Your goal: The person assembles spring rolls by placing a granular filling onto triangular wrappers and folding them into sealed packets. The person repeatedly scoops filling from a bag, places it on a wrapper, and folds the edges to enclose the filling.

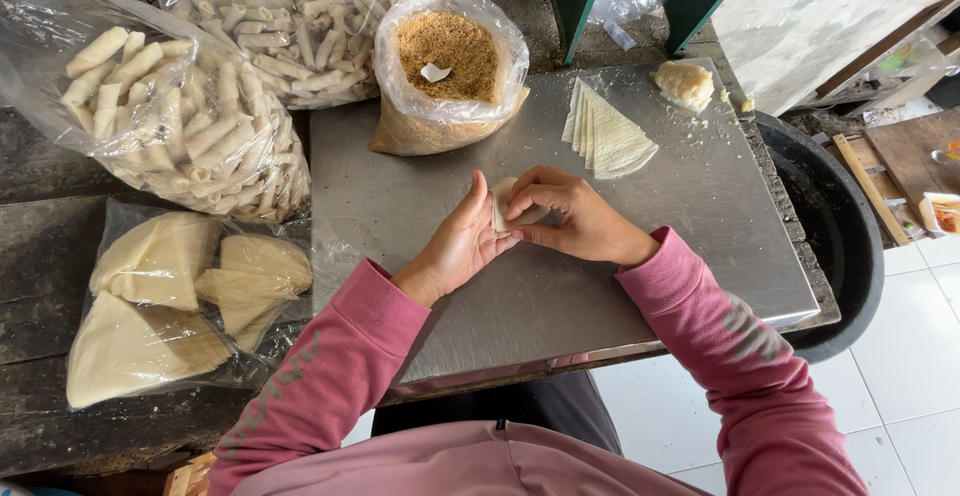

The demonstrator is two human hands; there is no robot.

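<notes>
On the steel tray (700,206), just below the fanned stack of triangular wrappers (612,138), the left hand (462,244) and right hand (570,218) pinch a pale wrapper (500,204) between curled fingers.

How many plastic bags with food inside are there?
4. Two bags of rolls lie at the back left, the crumb bag stands on the metal table, and the wrapper bag lies front left.
</notes>
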